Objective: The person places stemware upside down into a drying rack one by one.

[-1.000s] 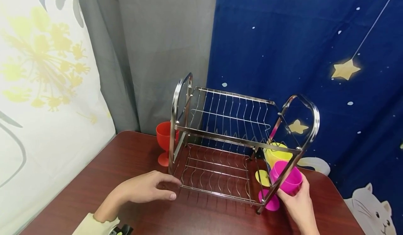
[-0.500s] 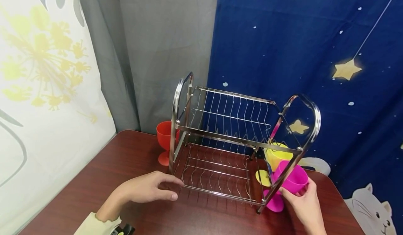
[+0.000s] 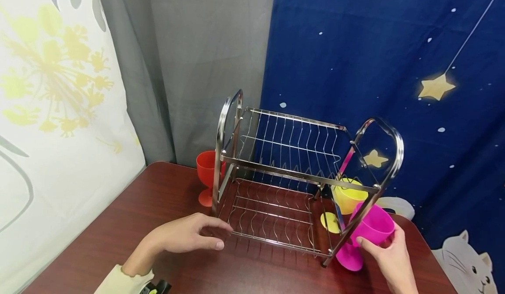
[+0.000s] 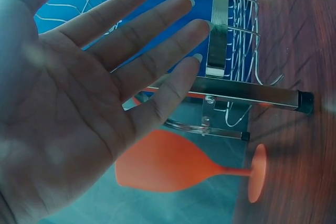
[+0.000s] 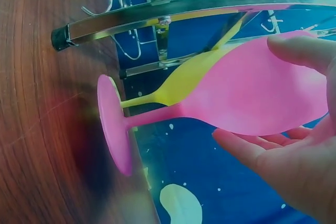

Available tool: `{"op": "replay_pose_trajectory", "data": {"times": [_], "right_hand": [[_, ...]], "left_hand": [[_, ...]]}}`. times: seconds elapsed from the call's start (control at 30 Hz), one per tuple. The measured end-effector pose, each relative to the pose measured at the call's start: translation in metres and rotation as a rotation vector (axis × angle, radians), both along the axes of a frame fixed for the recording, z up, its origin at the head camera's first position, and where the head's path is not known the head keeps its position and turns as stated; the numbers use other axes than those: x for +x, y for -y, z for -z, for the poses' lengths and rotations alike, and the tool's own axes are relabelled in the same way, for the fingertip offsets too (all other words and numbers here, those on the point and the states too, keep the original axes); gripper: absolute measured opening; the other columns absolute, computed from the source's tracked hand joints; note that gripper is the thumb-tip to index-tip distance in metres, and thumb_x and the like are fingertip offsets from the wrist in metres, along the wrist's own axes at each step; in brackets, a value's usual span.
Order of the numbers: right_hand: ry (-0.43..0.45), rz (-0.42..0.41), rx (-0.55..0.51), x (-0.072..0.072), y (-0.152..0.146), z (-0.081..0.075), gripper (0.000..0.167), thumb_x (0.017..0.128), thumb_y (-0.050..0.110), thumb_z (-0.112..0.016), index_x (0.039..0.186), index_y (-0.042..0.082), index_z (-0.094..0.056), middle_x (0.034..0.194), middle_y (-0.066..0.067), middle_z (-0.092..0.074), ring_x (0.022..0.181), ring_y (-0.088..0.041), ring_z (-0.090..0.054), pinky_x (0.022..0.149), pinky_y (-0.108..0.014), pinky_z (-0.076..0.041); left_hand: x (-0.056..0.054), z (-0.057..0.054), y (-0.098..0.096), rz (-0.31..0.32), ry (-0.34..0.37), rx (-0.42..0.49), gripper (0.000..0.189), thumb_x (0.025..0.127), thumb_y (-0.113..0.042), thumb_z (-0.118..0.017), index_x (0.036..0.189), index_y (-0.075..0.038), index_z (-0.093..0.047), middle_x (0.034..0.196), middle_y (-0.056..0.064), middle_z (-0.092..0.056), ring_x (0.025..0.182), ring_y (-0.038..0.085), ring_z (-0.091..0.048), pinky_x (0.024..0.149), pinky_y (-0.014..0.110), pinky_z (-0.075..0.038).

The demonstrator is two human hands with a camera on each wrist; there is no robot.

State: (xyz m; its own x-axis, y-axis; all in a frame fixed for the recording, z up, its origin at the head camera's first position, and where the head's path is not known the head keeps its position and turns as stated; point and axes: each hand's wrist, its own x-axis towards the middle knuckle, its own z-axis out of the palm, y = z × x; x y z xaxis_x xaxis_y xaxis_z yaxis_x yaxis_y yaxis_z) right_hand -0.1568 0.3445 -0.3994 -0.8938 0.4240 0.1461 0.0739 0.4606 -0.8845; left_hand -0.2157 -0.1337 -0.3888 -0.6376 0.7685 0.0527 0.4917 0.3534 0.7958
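My right hand (image 3: 388, 252) holds a magenta plastic goblet (image 3: 372, 226) by its bowl, thumb on the near side and fingers round the far side. In the right wrist view the pink goblet (image 5: 257, 87) stands close to the table, its foot near the wood. My left hand (image 3: 187, 233) holds nothing; its fingers are extended near the front left corner of a chrome two-tier dish rack (image 3: 276, 171). In the left wrist view the palm (image 4: 58, 114) and spread fingers show before the rack.
A red goblet (image 3: 206, 169) stands left of the rack, behind its upright. A yellow goblet (image 3: 347, 200) stands at the rack's right side, behind the magenta one. The reddish-brown table (image 3: 158, 189) ends at curtains; a blue curtain (image 3: 335, 57) hangs behind.
My right hand has moved the magenta goblet right and slightly toward me, away from the rack's right upright. The left hand has shifted only slightly to the right.
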Motion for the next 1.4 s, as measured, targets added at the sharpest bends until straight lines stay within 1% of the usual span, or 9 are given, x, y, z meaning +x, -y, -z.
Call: {"op": "replay_pose_trajectory", "data": {"times": [0.17,0.37,0.53,0.67,0.8,0.97,1.13,1.23,1.4], "right_hand": [[0.018,-0.035,0.057,0.005,-0.001,-0.003,0.095,0.079,0.009,-0.079,0.15,0.002,-0.016,0.133,-0.013,-0.04,0.09,0.014,-0.043,0.072,-0.004,-0.043],[0.043,-0.098,0.051,0.008,-0.003,-0.01,0.095,0.081,0.008,-0.078,0.15,0.001,-0.013,0.136,-0.016,-0.037,0.09,0.015,-0.043,0.071,-0.007,-0.046],[0.07,-0.103,0.037,0.009,-0.004,-0.014,0.099,0.079,0.006,-0.079,0.15,0.002,-0.009,0.138,-0.017,-0.034,0.09,0.014,-0.043,0.071,-0.009,-0.047],[0.166,-0.098,0.053,0.009,-0.005,-0.021,0.105,0.079,0.013,-0.08,0.15,0.003,-0.003,0.146,-0.022,-0.027,0.105,-0.006,-0.043,0.072,-0.01,-0.047],[0.243,-0.144,0.067,0.011,-0.01,-0.029,0.108,0.08,0.017,-0.08,0.148,0.002,0.003,0.146,-0.025,-0.021,0.115,-0.027,-0.038,0.073,-0.014,-0.048],[0.28,-0.227,0.121,0.016,-0.021,-0.033,0.107,0.08,0.019,-0.079,0.146,-0.002,0.002,0.142,-0.027,-0.023,0.116,-0.033,-0.04,0.073,-0.019,-0.051],[0.364,-0.283,0.14,0.02,-0.031,-0.035,0.108,0.082,0.02,-0.078,0.146,-0.003,0.005,0.142,-0.028,-0.023,0.121,-0.041,-0.038,0.075,-0.023,-0.052],[0.37,-0.317,0.16,0.022,-0.035,-0.034,0.106,0.082,0.019,-0.078,0.146,-0.003,0.004,0.141,-0.026,-0.024,0.117,-0.036,-0.041,0.075,-0.025,-0.052],[0.229,-0.365,0.261,0.024,-0.036,-0.027,0.097,0.078,0.013,-0.08,0.142,0.0,-0.009,0.135,-0.02,-0.033,0.099,0.002,-0.046,0.072,-0.023,-0.053]], "left_hand": [[0.0,0.002,-0.003,0.012,-0.009,0.001,0.037,0.095,-0.04,-0.061,0.129,-0.025,-0.062,0.123,-0.014,-0.063,0.113,0.012,-0.06,0.093,0.032,-0.051],[0.0,0.001,-0.004,0.033,-0.03,0.006,0.039,0.095,-0.04,-0.06,0.129,-0.022,-0.062,0.124,-0.013,-0.063,0.114,0.012,-0.06,0.095,0.032,-0.05],[0.0,0.0,-0.005,0.035,-0.045,0.008,0.037,0.095,-0.04,-0.06,0.129,-0.026,-0.062,0.123,-0.014,-0.064,0.112,0.01,-0.06,0.094,0.032,-0.05],[0.0,0.001,-0.005,0.023,-0.045,-0.002,0.036,0.094,-0.042,-0.061,0.128,-0.029,-0.062,0.123,-0.015,-0.063,0.112,0.009,-0.06,0.095,0.03,-0.05],[0.0,0.001,-0.006,0.026,-0.053,0.001,0.036,0.094,-0.041,-0.061,0.128,-0.029,-0.062,0.123,-0.015,-0.064,0.112,0.011,-0.061,0.095,0.03,-0.05],[-0.001,0.001,-0.007,0.031,-0.068,0.0,0.039,0.095,-0.042,-0.06,0.129,-0.023,-0.063,0.123,-0.015,-0.064,0.111,0.012,-0.061,0.095,0.031,-0.05],[-0.001,0.001,-0.007,0.03,-0.073,-0.005,0.041,0.095,-0.042,-0.059,0.129,-0.02,-0.063,0.123,-0.015,-0.064,0.109,0.012,-0.062,0.093,0.031,-0.05],[-0.001,0.001,-0.007,0.019,-0.062,-0.006,0.041,0.095,-0.043,-0.06,0.129,-0.021,-0.063,0.123,-0.015,-0.064,0.109,0.012,-0.062,0.094,0.032,-0.05],[0.0,0.001,-0.008,-0.022,-0.032,-0.006,0.04,0.094,-0.044,-0.059,0.131,-0.026,-0.061,0.126,-0.009,-0.063,0.114,0.009,-0.059,0.096,0.033,-0.05]]}}
